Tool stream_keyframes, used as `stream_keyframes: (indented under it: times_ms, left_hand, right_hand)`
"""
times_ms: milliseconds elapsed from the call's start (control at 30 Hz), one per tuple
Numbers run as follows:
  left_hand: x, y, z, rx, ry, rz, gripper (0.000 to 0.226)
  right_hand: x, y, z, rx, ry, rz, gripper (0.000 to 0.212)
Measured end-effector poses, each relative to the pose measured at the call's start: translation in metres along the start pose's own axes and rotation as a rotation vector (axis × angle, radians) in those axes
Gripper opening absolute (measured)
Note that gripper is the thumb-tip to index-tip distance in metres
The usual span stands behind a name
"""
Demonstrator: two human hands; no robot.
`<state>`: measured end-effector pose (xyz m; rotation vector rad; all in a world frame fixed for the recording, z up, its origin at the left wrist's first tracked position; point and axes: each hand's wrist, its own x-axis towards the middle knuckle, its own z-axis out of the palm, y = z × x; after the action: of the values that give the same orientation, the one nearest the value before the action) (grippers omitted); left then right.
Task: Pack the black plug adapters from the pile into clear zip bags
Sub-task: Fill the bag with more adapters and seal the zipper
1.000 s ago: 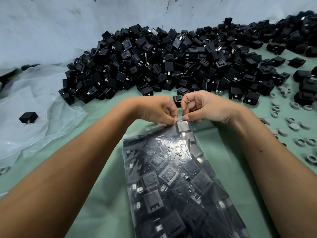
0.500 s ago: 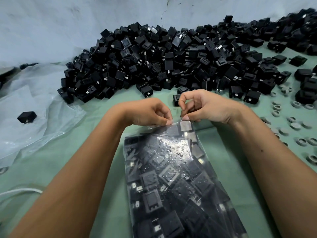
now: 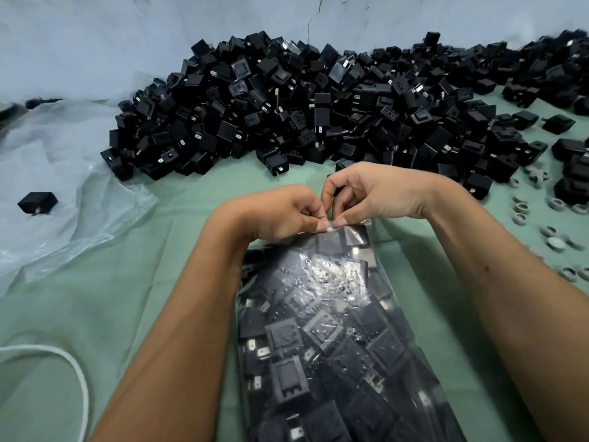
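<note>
A clear zip bag (image 3: pixel 334 330) full of black plug adapters lies lengthwise on the green cloth in front of me. My left hand (image 3: pixel 280 212) and my right hand (image 3: pixel 379 193) meet at the bag's far top edge. Thumb and fingers of each hand pinch the zip strip there, fingertips almost touching. Behind the hands a large pile of black plug adapters (image 3: pixel 302 106) stretches across the cloth against the pale wall.
Crumpled clear plastic sheeting (image 3: pixel 63 193) lies at the left with one stray adapter (image 3: pixel 36 201) on it. Several small grey rings (image 3: pixel 554 231) are scattered at the right. A white cord (image 3: pixel 73 371) loops at the lower left. More adapters (image 3: pixel 570 161) sit at the far right.
Both hands stay pinched on the bag's top edge, with the left one shifted slightly left along the strip. The view has tilted down a little, so the white cord now shows.
</note>
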<state>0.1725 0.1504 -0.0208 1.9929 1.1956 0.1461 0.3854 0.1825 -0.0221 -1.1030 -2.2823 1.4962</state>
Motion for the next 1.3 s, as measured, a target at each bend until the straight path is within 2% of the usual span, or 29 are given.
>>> stream_keyframes:
  times_ms: [367, 533, 667, 833, 1100, 1300]
  left_hand:
    - [0.006, -0.005, 0.006, -0.166, 0.040, 0.077, 0.012]
    - [0.007, -0.004, 0.012, -0.233, 0.036, 0.100, 0.017]
    - [0.007, -0.002, 0.012, -0.264, 0.053, 0.093, 0.014]
    - [-0.002, -0.011, -0.004, -0.151, 0.005, 0.022, 0.004]
    - [-0.007, -0.011, -0.003, -0.176, 0.012, 0.038, 0.007]
    - [-0.007, -0.008, -0.004, -0.113, -0.010, 0.019, 0.013]
  right_hand:
    - [-0.008, 0.004, 0.006, -0.025, 0.096, -0.052, 0.021]
    - [-0.010, -0.001, -0.003, -0.050, 0.021, 0.031, 0.019]
    - [-0.011, -0.003, -0.002, -0.025, 0.025, 0.050, 0.022]
    - [-0.010, 0.001, 0.003, 0.045, 0.045, 0.018, 0.023]
    - [-0.001, -0.008, 0.000, -0.019, -0.029, 0.089, 0.020]
    - [0.005, -0.011, 0.003, -0.062, -0.039, 0.027, 0.021]
